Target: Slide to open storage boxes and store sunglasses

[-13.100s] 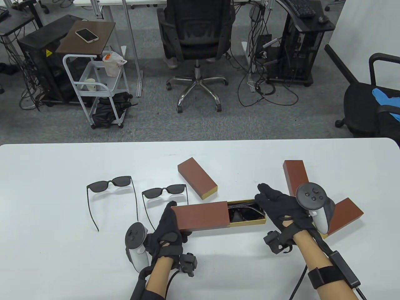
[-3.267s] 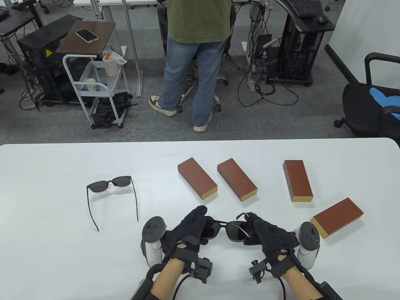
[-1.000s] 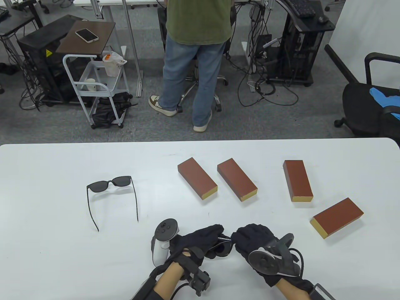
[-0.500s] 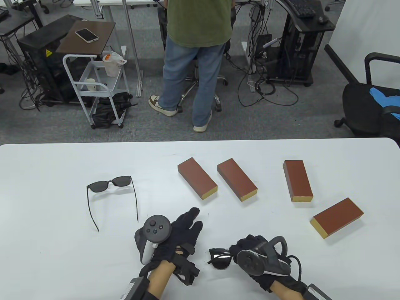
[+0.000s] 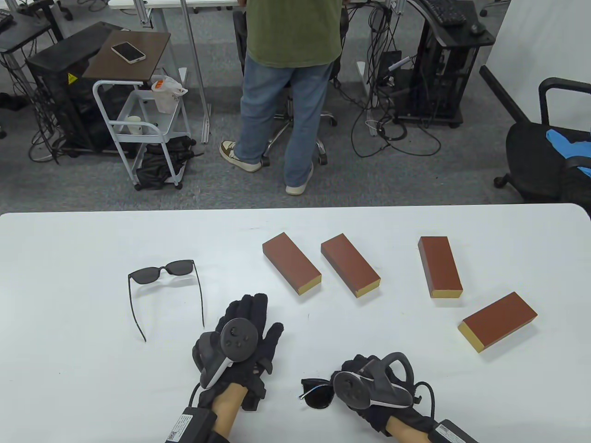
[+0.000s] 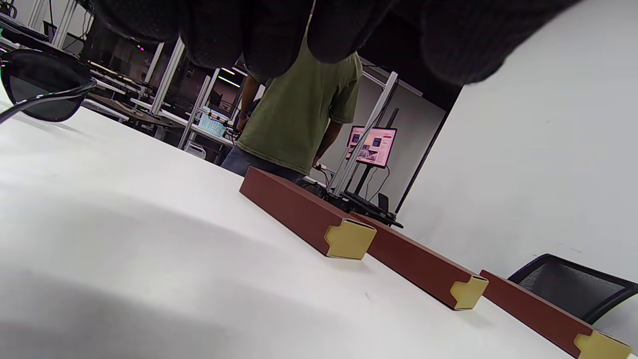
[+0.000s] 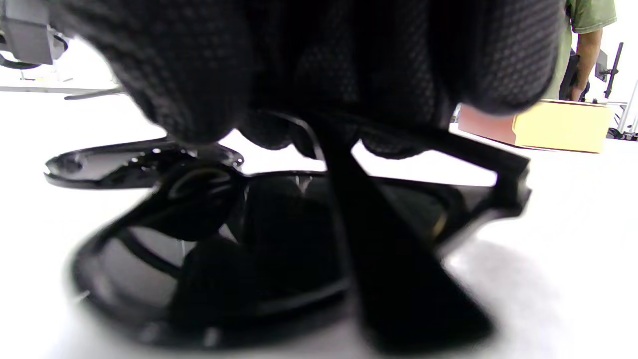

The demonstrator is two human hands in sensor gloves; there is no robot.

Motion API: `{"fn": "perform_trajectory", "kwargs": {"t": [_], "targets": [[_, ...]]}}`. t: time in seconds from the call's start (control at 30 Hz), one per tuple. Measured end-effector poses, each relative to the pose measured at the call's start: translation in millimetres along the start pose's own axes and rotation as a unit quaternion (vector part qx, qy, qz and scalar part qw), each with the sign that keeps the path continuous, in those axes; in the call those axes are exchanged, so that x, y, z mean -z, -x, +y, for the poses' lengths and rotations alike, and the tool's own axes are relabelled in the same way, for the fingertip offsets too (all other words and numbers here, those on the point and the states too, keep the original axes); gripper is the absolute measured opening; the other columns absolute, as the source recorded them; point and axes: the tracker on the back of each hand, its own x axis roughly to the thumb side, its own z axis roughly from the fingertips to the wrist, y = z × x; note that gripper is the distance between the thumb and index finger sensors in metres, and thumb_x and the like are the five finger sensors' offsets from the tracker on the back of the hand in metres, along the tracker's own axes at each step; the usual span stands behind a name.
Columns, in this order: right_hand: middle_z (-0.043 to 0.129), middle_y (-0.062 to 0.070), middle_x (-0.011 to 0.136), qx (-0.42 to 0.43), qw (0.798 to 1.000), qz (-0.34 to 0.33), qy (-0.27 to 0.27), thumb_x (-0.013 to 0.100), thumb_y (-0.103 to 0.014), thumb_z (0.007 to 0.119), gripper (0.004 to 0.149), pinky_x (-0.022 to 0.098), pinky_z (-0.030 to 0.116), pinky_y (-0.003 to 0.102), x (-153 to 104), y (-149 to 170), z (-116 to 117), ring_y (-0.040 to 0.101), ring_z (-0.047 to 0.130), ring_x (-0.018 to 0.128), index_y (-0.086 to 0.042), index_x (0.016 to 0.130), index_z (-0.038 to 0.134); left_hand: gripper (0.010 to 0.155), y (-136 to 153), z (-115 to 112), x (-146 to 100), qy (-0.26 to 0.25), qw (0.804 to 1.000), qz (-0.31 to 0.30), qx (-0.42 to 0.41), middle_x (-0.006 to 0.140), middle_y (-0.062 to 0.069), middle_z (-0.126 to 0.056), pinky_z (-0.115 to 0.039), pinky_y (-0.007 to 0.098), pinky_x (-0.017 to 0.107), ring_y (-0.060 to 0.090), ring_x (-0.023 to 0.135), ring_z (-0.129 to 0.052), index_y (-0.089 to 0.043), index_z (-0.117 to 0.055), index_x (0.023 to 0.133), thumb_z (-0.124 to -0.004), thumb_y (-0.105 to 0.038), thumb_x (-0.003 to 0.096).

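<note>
Far left on my worktop (image 5: 69, 286) I see an open pair of sunglasses (image 5: 161, 272), arms unfolded twd me, lenses facing away, lying free w/ nothing touching it. Just right of those arms is my left hand (image 5: 244, 332), palm down, fingers spread and stretched fwd, holding nothing; tracker sits on its back. In the left wrist view the fingers (image 6: 279, 30) hang over bare worktop and grip nothing.

Next, near the bottom edge, the folded sunglasses (image 5: 317, 392) sit low on the worktop, one lens sticking out left of my right hand (image 5: 369, 378). That hand is curled over them; right wrist view shows the fingers (image 7: 189, 65) wrapped on the folded arms, frame (image 7: 279, 249) resting at or just above the surface, can't tell which.

Beyond, four brown storage boxes, all slid closed, well apart from both hands: first box (image 5: 292, 263) and second box (image 5: 351, 264) side by side, both angled, gold ends twd me; third box (image 5: 440, 266) nearly straight; fourth box (image 5: 498, 321) furthest right, gold end pointing left-down.

Past the worktop a person in a green shirt (image 5: 291, 32) stands at a desk.
</note>
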Motion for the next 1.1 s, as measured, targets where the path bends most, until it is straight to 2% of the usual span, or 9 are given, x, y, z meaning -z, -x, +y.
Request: {"fn": "perform_trajectory", "kwargs": {"t": [0.13,0.23,0.5,0.6,0.7,0.8,0.87,0.97,1.1], "targets": [[0.096,0.008,0.068,0.039,0.999,0.018,0.016,0.027,-0.047,0.089,0.046,0.048,0.081,0.048,-2.7,10.5,-10.8,0.031,0.094,0.061,-0.025,0.068,0.091,0.073,-1.0,2.4,-0.4,-0.006,1.0,0.004,0.006,0.116,0.006,-0.059,-0.055,0.063,0.072,0.038,0.106,-0.058,-0.033,-0.056,0.11,-0.073,-0.06,0.0445],[0.094,0.009,0.072,0.053,0.995,0.062,0.051,0.028,-0.049,0.087,0.048,0.051,0.078,0.05,-1.1,29.1,-22.0,0.034,0.092,0.065,-0.025,0.07,0.09,0.075,-4.0,3.8,-0.3,-0.002,1.0,0.008,0.018,0.117,0.006,-0.057,-0.052,0.063,0.073,0.038,0.108,-0.055,-0.032,-0.054,0.11,-0.073,-0.062,0.0441],[0.087,0.012,0.083,-0.044,0.975,0.194,0.1,0.029,-0.054,0.084,0.056,0.057,0.073,0.053,15.6,105.0,-42.7,0.039,0.084,0.075,-0.023,0.077,0.085,0.076,-9.6,10.0,-0.8,0.001,1.0,0.006,0.007,0.117,0.007,-0.055,-0.05,0.063,0.074,0.039,0.109,-0.052,-0.032,-0.055,0.11,-0.072,-0.064,0.0436],[0.086,0.009,0.084,-0.148,0.952,0.252,0.086,0.029,-0.056,0.083,0.057,0.057,0.073,0.052,28.4,142.5,-47.6,0.037,0.084,0.077,-0.025,0.077,0.083,0.075,-7.4,10.4,-0.5,0.0,1.0,0.012,-0.001,0.116,0.007,-0.058,-0.054,0.062,0.072,0.039,0.106,-0.056,-0.031,-0.057,0.11,-0.072,-0.063,0.0437],[0.082,0.008,0.088,-0.173,0.919,0.347,0.068,0.027,-0.058,0.083,0.061,0.061,0.07,0.053,36.9,177.9,-46.6,0.035,0.08,0.082,-0.027,0.08,0.081,0.075,-5.0,10.3,0.2,0.001,1.0,0.017,0.0,0.116,0.007,-0.058,-0.055,0.062,0.072,0.039,0.106,-0.056,-0.031,-0.057,0.11,-0.072,-0.063,0.0437],[0.076,0.006,0.094,-0.152,0.895,0.415,0.059,0.026,-0.061,0.082,0.066,0.064,0.067,0.053,41.4,202.7,-42.7,0.034,0.074,0.088,-0.029,0.084,0.075,0.074,-3.4,10.4,-0.1,0.001,1.0,0.021,0.001,0.115,0.007,-0.059,-0.054,0.062,0.072,0.039,0.106,-0.056,-0.03,-0.058,0.109,-0.072,-0.063,0.0439],[0.069,0.007,0.099,-0.1,0.88,0.463,0.042,0.025,-0.062,0.082,0.072,0.067,0.062,0.055,44.9,219.0,-37.2,0.036,0.067,0.092,-0.03,0.088,0.069,0.074,-3.1,9.1,-0.1,0.004,1.0,0.021,0.005,0.115,0.008,-0.059,-0.054,0.062,0.072,0.039,0.106,-0.056,-0.03,-0.058,0.109,-0.072,-0.062,0.044],[0.059,0.005,0.105,-0.083,0.861,0.501,0.024,0.023,-0.066,0.081,0.08,0.07,0.057,0.056,48.5,235.9,-31.2,0.035,0.059,0.097,-0.033,0.093,0.06,0.074,-3.7,8.1,0.3,0.007,1.0,0.019,0.008,0.115,0.007,-0.059,-0.054,0.062,0.072,0.039,0.106,-0.056,-0.03,-0.059,0.109,-0.072,-0.062,0.044],[0.043,0.003,0.112,-0.052,0.831,0.553,-0.034,0.02,-0.073,0.078,0.09,0.075,0.049,0.056,49.6,259.5,-20.3,0.035,0.048,0.103,-0.041,0.096,0.043,0.074,-5.4,8.4,0.0,0.006,1.0,0.014,0.007,0.115,0.007,-0.059,-0.054,0.062,0.072,0.039,0.106,-0.056,-0.03,-0.059,0.109,-0.072,-0.062,0.044]]}}
